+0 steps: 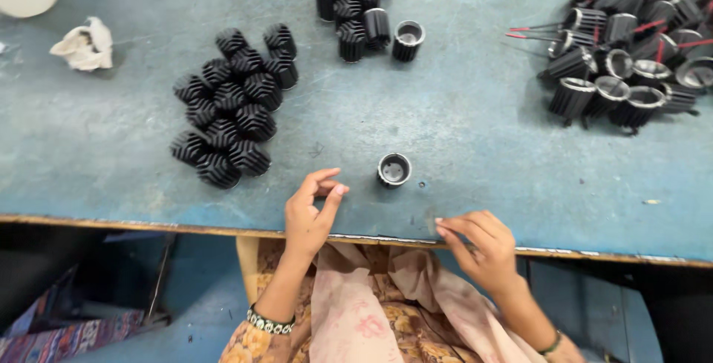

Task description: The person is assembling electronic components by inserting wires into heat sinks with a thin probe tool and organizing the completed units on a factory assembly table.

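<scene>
Both hands, the left hand (310, 211) and right hand (479, 248), hover loosely curled and empty near the finned cup (394, 169), which a careless nudge could roll off the tabletop (460, 133) edge.

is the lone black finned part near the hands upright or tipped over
Upright. The lone finned part stands on the blue table with its round open end facing up, between both empty hands.
</scene>
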